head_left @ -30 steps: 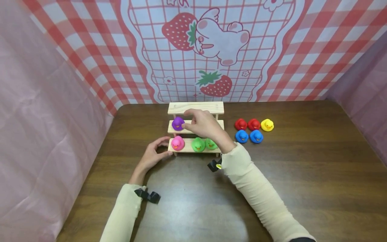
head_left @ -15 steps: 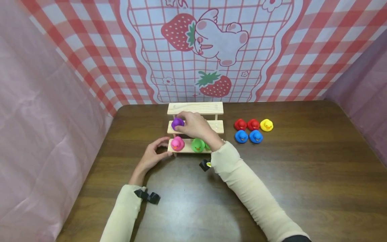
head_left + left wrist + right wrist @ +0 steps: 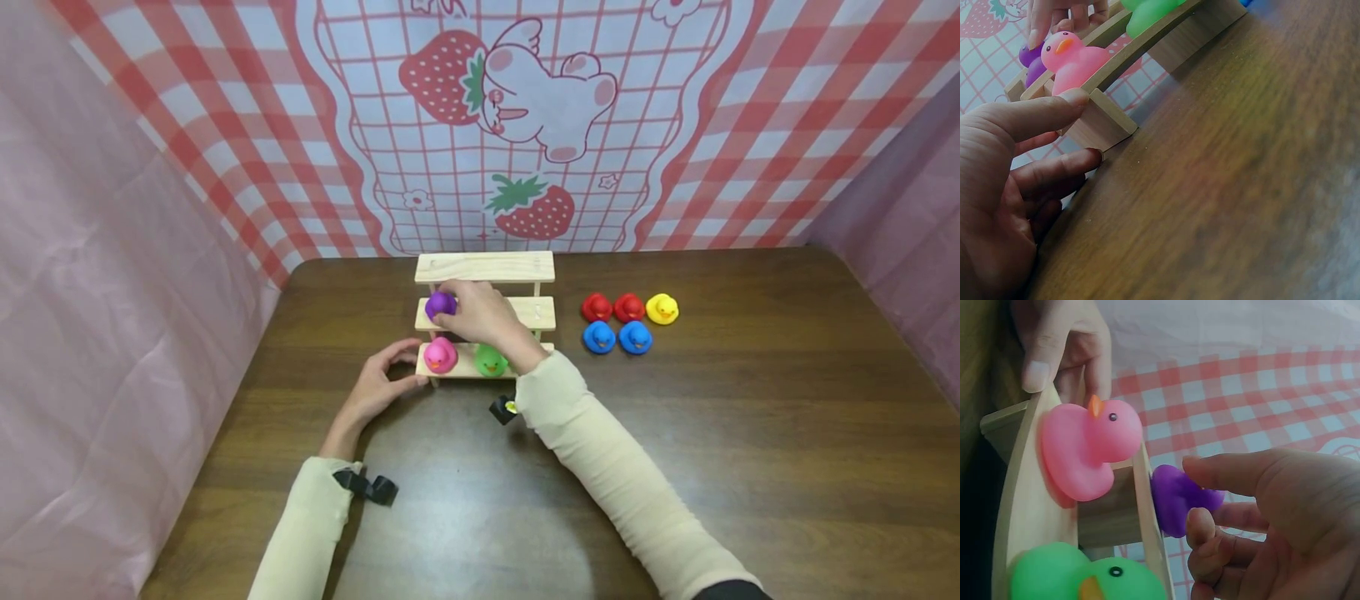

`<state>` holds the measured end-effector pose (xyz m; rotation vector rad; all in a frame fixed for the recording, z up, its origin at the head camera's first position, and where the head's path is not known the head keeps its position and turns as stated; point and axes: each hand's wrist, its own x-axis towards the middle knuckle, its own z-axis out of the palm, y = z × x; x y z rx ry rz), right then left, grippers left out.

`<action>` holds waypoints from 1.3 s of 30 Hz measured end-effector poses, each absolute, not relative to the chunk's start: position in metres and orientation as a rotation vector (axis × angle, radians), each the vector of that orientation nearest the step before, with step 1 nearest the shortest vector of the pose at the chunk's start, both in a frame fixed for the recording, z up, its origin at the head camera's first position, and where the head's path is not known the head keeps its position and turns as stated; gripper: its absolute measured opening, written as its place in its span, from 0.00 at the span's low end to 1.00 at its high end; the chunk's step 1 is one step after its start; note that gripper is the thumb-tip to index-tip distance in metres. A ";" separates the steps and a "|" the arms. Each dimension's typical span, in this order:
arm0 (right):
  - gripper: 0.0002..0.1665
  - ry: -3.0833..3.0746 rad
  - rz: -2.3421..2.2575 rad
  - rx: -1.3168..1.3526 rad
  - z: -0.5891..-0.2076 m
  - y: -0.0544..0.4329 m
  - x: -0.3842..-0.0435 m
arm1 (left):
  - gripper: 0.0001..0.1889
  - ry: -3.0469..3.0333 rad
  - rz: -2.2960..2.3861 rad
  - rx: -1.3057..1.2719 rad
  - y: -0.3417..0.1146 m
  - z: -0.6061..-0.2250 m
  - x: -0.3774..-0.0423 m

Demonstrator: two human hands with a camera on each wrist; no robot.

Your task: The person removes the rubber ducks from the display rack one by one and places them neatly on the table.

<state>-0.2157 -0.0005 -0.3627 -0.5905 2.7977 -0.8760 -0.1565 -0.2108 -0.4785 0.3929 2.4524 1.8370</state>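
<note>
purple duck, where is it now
In the head view, the purple duck is at the left end of the middle shelf, behind the pink duck, with the right hand on it.

Behind the brown, wood-grained bench (image 3: 750,433) hangs a red-and-white checked cloth (image 3: 262,125), printed with strawberries (image 3: 444,79) and a white cartoon animal (image 3: 558,108). Creased pale-pink fabric (image 3: 90,292) drapes the bench's left, mauve fabric (image 3: 900,208) its right. A pale sheen (image 3: 465,492) lights the bench's near part.
</note>
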 end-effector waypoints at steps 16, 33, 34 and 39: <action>0.29 2.839 -0.866 -0.592 -0.361 0.002 -0.212 | 0.32 2.456 1.822 0.391 -0.210 -0.477 -0.157; 0.25 2.839 -0.955 -0.583 -0.358 0.035 -0.200 | 0.32 2.457 1.835 0.394 -0.210 -0.478 -0.157; 0.25 2.837 -0.964 -0.585 -0.358 0.038 -0.200 | 0.31 2.459 1.834 0.395 -0.210 -0.478 -0.157; 0.26 2.847 -0.984 -0.588 -0.358 0.052 -0.197 | 0.31 2.484 1.808 0.390 -0.210 -0.478 -0.157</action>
